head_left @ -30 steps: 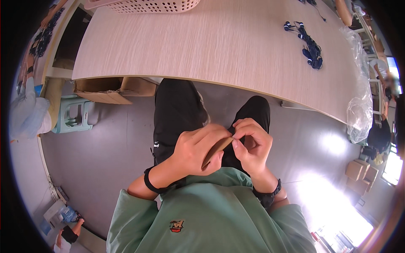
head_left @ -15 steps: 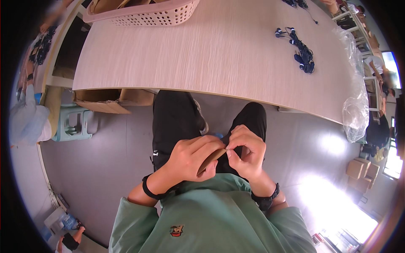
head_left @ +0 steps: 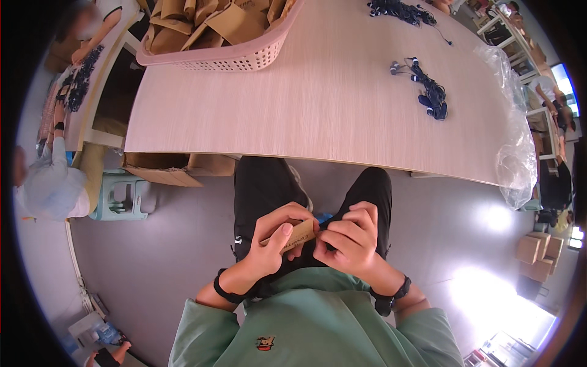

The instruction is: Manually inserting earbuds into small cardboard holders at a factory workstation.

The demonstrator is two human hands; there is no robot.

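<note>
Above my lap, my left hand [head_left: 268, 244] is closed round a small brown kraft-paper box [head_left: 299, 235], its thumb lying across the printed face. The box is tilted, and part of it is hidden by my fingers. My right hand [head_left: 354, 244] is closed, its bent fingers pinching at the right-hand end of the same box. On the table beyond lie bundled dark earphones [head_left: 432, 95] with cables coiled. A pink perforated basket [head_left: 226, 61] at the far left of the table holds several similar flat brown boxes.
The pale wood table [head_left: 244, 122] has its near edge just past my knees. More earphones [head_left: 400, 11] lie farther back. Clear plastic wrap [head_left: 516, 159] hangs over the right edge. An open carton [head_left: 177, 171] and a green stool [head_left: 122, 196] stand left; other people work nearby.
The box has been turned so its printed face shows, and my left thumb now lies over it. My right fingers have curled more at its end. The view has tilted, showing more of the basket.
</note>
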